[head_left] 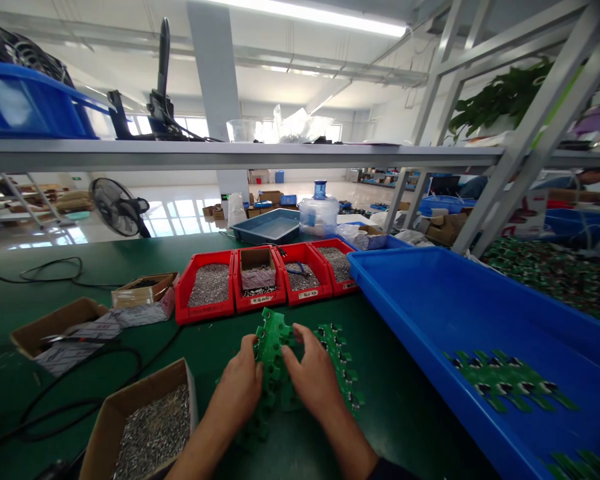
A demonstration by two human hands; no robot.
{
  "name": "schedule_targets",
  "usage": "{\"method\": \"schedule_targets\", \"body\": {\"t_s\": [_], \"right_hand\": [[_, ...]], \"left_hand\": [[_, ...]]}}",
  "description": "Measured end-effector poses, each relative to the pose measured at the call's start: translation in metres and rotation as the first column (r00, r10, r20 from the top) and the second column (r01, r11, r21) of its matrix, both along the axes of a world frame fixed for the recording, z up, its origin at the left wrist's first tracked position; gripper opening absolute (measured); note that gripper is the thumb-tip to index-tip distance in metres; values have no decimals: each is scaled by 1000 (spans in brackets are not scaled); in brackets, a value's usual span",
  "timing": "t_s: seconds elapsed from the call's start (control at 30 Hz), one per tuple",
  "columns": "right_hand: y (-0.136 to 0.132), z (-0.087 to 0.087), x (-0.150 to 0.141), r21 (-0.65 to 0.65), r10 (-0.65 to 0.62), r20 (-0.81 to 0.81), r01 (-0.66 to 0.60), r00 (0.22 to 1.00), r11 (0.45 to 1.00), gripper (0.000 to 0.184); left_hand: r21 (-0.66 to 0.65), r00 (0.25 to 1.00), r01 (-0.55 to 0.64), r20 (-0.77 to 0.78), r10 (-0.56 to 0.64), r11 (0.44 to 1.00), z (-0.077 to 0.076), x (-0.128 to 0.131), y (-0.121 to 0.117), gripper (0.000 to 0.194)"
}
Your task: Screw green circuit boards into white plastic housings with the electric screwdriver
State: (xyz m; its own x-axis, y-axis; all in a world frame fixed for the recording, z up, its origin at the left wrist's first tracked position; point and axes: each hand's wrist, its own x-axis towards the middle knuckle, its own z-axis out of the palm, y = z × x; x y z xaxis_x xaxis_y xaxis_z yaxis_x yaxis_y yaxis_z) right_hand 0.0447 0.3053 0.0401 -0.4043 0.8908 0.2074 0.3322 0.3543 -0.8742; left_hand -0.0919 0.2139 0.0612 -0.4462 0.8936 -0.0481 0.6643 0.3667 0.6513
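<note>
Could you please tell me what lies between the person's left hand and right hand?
In the head view, a green circuit board lies between the left hand and the right hand.

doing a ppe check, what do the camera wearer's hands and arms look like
The left hand and right hand are bare: no gloves, watch or bracelet visible. The left forearm is uncovered as far as it shows; above the right forearm, a dark sleeve shows at the bottom edge.
</note>
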Motion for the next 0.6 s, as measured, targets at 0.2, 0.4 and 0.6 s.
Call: {"method": "schedule_targets", "body": {"t_s": [0.2, 0.4, 0.6], "right_hand": [[47, -15, 42, 185, -257, 570, 183, 781, 966, 67], [54, -30, 44, 123, -214, 580, 175, 786, 977, 39], [63, -30, 49, 13, -238, 389, 253, 890, 967, 34]], "left_hand": [[-162, 987, 9, -160, -35, 987, -7, -2, 0, 35], [-118, 959, -26, -282, -8, 993, -8, -2, 0, 34], [36, 986, 13, -169, -7, 999, 0, -7, -1, 34]]}}
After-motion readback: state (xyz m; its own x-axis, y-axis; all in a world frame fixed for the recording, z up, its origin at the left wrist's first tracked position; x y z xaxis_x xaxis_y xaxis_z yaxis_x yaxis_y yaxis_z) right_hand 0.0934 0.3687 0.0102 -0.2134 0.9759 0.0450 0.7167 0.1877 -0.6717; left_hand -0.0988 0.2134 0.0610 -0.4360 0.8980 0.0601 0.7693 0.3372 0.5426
